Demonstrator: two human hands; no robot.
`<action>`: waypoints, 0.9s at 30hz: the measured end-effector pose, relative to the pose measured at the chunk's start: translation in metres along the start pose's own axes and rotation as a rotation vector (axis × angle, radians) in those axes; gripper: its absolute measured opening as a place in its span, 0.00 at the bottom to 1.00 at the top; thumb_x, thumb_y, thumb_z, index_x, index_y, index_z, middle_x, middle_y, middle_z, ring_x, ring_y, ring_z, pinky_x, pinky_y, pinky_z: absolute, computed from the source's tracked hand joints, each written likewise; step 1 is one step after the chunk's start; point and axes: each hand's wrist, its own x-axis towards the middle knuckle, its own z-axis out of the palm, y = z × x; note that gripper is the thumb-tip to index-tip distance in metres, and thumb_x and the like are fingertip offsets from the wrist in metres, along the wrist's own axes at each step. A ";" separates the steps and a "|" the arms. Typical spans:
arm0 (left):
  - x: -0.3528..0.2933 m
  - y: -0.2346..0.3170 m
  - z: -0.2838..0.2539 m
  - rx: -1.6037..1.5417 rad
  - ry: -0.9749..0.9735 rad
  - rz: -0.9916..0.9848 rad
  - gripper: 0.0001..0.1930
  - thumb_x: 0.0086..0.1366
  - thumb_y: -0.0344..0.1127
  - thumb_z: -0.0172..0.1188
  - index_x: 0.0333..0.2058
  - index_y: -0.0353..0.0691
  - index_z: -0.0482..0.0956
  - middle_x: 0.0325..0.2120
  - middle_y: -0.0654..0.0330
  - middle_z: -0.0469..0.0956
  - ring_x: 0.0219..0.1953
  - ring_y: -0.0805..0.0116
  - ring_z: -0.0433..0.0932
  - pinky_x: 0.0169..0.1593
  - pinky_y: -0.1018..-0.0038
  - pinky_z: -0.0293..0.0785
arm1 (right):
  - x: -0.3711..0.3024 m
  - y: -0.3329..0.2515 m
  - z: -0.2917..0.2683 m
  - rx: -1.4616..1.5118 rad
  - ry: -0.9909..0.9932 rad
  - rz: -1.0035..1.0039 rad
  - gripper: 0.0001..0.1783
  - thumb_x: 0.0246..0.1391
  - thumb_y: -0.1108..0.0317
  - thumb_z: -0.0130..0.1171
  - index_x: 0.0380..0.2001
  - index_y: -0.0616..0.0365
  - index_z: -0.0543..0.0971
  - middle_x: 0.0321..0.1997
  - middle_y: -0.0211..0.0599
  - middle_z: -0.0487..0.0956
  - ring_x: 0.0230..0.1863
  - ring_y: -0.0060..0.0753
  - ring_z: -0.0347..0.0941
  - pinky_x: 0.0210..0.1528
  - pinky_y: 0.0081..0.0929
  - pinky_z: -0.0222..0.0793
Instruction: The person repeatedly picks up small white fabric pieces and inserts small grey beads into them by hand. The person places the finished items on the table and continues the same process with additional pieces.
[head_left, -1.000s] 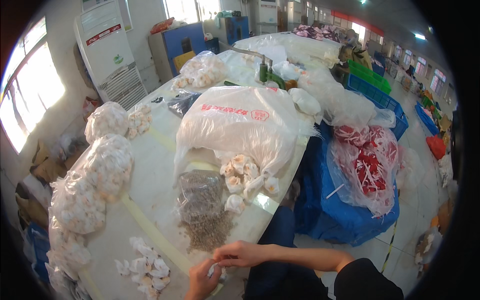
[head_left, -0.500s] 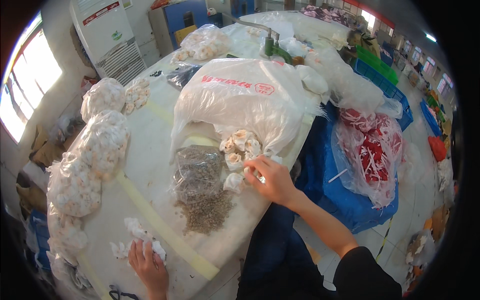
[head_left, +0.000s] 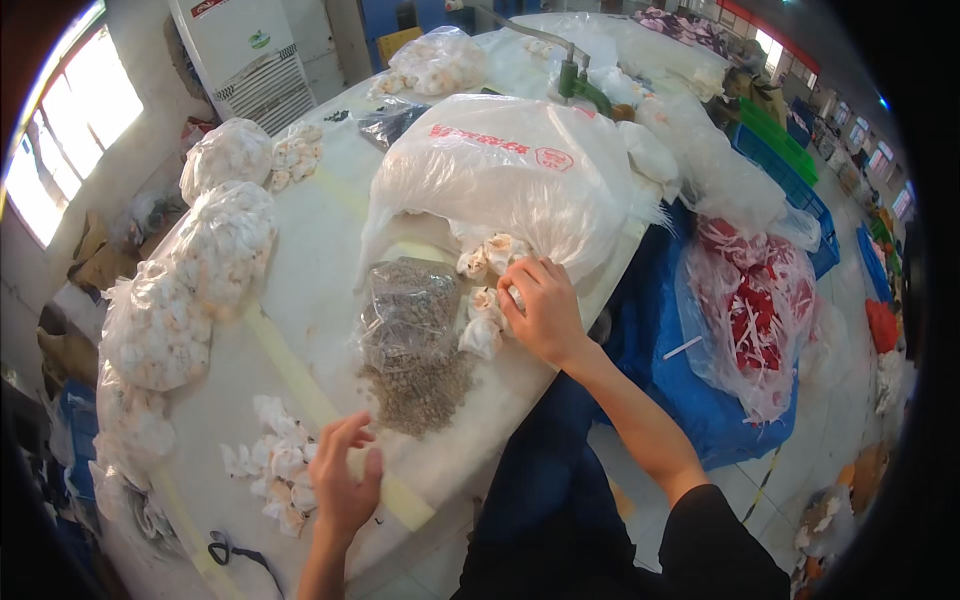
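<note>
White sack [head_left: 480,165], apparently pouches [head_left: 500,252] at mouth

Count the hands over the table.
2: the left hand, open beside the lower-left heap of white pieces; the right hand, at the loose pieces by the large white bag. Both show plainly.

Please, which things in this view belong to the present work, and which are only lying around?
Likely in the work:
right hand, fingers at the white crumpled pieces near the large white bag
left hand, open beside the white pile
perhaps the grey-brown pellets

Apparently just lying about:
red pieces in clear plastic
green crate
black cord
</note>
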 end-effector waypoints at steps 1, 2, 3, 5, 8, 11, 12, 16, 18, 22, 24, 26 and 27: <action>0.005 0.003 0.011 -0.039 -0.031 0.013 0.25 0.59 0.21 0.62 0.57 0.34 0.78 0.46 0.50 0.82 0.40 0.61 0.83 0.45 0.67 0.81 | 0.000 0.002 0.004 0.020 0.000 0.016 0.05 0.54 0.67 0.68 0.31 0.55 0.82 0.41 0.32 0.77 0.46 0.42 0.73 0.53 0.39 0.67; 0.011 0.005 0.022 -0.084 -0.065 0.030 0.25 0.59 0.20 0.62 0.58 0.34 0.77 0.45 0.50 0.82 0.38 0.63 0.84 0.43 0.69 0.82 | 0.000 0.005 0.005 0.033 0.002 0.033 0.06 0.55 0.66 0.68 0.32 0.55 0.82 0.42 0.33 0.77 0.47 0.42 0.74 0.54 0.39 0.67; 0.014 0.007 0.029 -0.124 -0.097 0.049 0.26 0.59 0.18 0.62 0.58 0.35 0.77 0.45 0.51 0.82 0.36 0.66 0.84 0.41 0.72 0.82 | -0.002 0.012 0.010 0.008 -0.046 0.026 0.07 0.55 0.65 0.68 0.33 0.55 0.82 0.42 0.33 0.77 0.47 0.42 0.74 0.55 0.40 0.67; 0.014 0.008 0.036 -0.139 -0.147 0.062 0.26 0.60 0.19 0.62 0.59 0.35 0.77 0.45 0.52 0.82 0.35 0.67 0.84 0.40 0.73 0.83 | -0.003 0.024 0.018 -0.040 -0.144 0.010 0.09 0.56 0.63 0.69 0.34 0.55 0.83 0.43 0.33 0.78 0.47 0.43 0.75 0.56 0.42 0.67; 0.009 0.004 0.036 -0.149 -0.182 0.051 0.25 0.62 0.20 0.61 0.60 0.35 0.76 0.45 0.53 0.83 0.35 0.69 0.84 0.40 0.73 0.82 | 0.000 0.022 0.020 0.045 -0.128 0.035 0.11 0.55 0.61 0.71 0.33 0.55 0.83 0.43 0.33 0.79 0.47 0.42 0.75 0.58 0.44 0.65; -0.003 -0.004 0.031 -0.182 -0.193 -0.016 0.25 0.63 0.21 0.61 0.60 0.35 0.75 0.47 0.54 0.83 0.36 0.69 0.84 0.42 0.72 0.82 | 0.005 -0.007 0.000 0.209 0.103 -0.062 0.11 0.53 0.61 0.73 0.31 0.53 0.81 0.39 0.32 0.79 0.44 0.41 0.76 0.52 0.41 0.67; -0.004 -0.008 0.030 -0.184 -0.204 -0.015 0.26 0.63 0.21 0.61 0.61 0.35 0.74 0.47 0.53 0.83 0.36 0.69 0.84 0.42 0.72 0.82 | 0.006 -0.019 -0.004 0.272 0.129 -0.083 0.11 0.54 0.62 0.73 0.31 0.53 0.80 0.37 0.33 0.79 0.41 0.41 0.76 0.48 0.40 0.68; -0.011 -0.005 0.027 -0.495 -0.174 -0.187 0.30 0.64 0.19 0.63 0.65 0.34 0.69 0.49 0.53 0.82 0.37 0.71 0.84 0.40 0.73 0.82 | -0.017 -0.093 -0.001 0.474 0.129 -0.166 0.10 0.56 0.66 0.71 0.29 0.55 0.78 0.29 0.35 0.77 0.29 0.43 0.75 0.34 0.37 0.69; -0.012 -0.008 0.037 -0.617 -0.130 -0.232 0.31 0.66 0.21 0.63 0.66 0.33 0.66 0.49 0.54 0.81 0.38 0.73 0.83 0.39 0.75 0.82 | -0.040 -0.124 -0.005 0.467 -0.067 -0.129 0.10 0.57 0.67 0.69 0.28 0.55 0.77 0.27 0.35 0.76 0.28 0.42 0.75 0.32 0.37 0.69; -0.005 -0.010 0.042 -0.806 -0.110 -0.332 0.28 0.69 0.23 0.64 0.65 0.32 0.66 0.46 0.58 0.80 0.36 0.76 0.79 0.38 0.79 0.79 | -0.072 -0.148 0.008 0.584 -0.081 0.070 0.11 0.58 0.68 0.68 0.27 0.56 0.76 0.25 0.35 0.75 0.26 0.42 0.74 0.28 0.37 0.69; -0.011 -0.013 0.041 -0.857 -0.120 -0.382 0.26 0.68 0.21 0.64 0.62 0.32 0.68 0.43 0.60 0.79 0.34 0.79 0.77 0.36 0.81 0.77 | -0.081 -0.149 0.009 0.601 -0.104 0.164 0.10 0.58 0.68 0.69 0.27 0.57 0.77 0.26 0.35 0.75 0.25 0.42 0.74 0.26 0.37 0.69; -0.020 -0.018 0.042 -0.897 -0.125 -0.407 0.24 0.68 0.20 0.64 0.60 0.32 0.70 0.43 0.60 0.79 0.34 0.79 0.77 0.36 0.82 0.76 | -0.090 -0.148 0.008 0.579 -0.126 0.182 0.09 0.58 0.68 0.70 0.33 0.58 0.78 0.28 0.36 0.77 0.26 0.39 0.75 0.27 0.35 0.70; -0.023 -0.021 0.042 -0.907 -0.135 -0.395 0.22 0.67 0.20 0.64 0.59 0.32 0.71 0.44 0.60 0.78 0.35 0.79 0.77 0.36 0.82 0.76 | -0.092 -0.148 0.008 0.570 -0.139 0.187 0.10 0.58 0.67 0.70 0.36 0.59 0.79 0.29 0.36 0.78 0.26 0.38 0.76 0.28 0.34 0.71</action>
